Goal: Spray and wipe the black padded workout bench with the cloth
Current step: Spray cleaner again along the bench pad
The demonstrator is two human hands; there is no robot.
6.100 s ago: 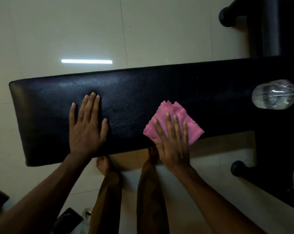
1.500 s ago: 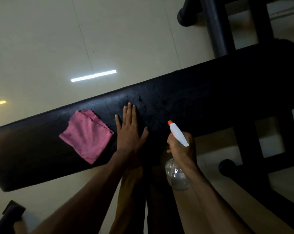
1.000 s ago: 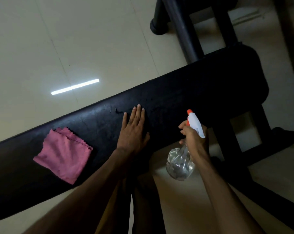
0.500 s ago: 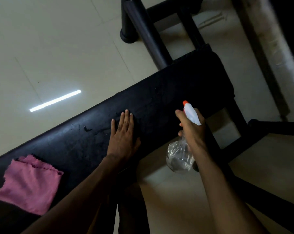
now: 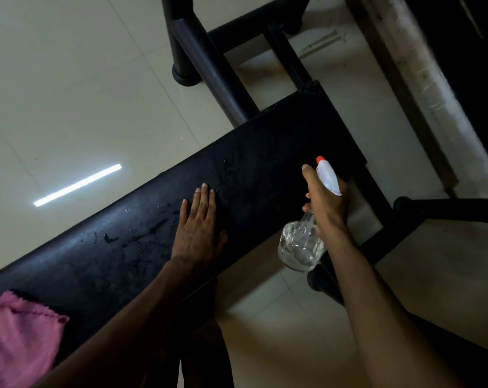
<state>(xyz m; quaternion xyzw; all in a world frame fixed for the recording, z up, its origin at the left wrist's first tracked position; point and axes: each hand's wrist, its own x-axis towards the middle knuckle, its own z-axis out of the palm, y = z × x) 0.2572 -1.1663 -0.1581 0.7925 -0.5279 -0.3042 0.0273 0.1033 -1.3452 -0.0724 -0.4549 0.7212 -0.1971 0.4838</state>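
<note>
Nearest my camera, a pink cloth (image 5: 18,340) lies crumpled at the lower-left end of the black padded bench (image 5: 279,152), partly cut off by the frame edge and touched by neither hand. My left hand (image 5: 199,228) lies flat on the tabletop, palm down, fingers straight and together, gripping nothing. To its right, my right hand (image 5: 325,201) has its grip wrapped around the neck of a clear spray bottle (image 5: 301,245), forefinger raised beside the white trigger head (image 5: 328,177). The bottle's round body hangs below the hand, off the bench's near edge; it looks to hold clear liquid, though I cannot tell how much. Its orange nozzle tip (image 5: 320,159) points up and away from me over the padding. The bench runs on a long diagonal from lower left to upper right, and droplets (image 5: 153,225) and wet streaks glisten on it left of the flat hand, with finer specks (image 5: 231,166) beyond the fingers. Farther off, black frame tubes (image 5: 209,65) stand on pale floor tiles (image 5: 69,79), where a bright strip of reflected light (image 5: 77,185) shows.
</note>
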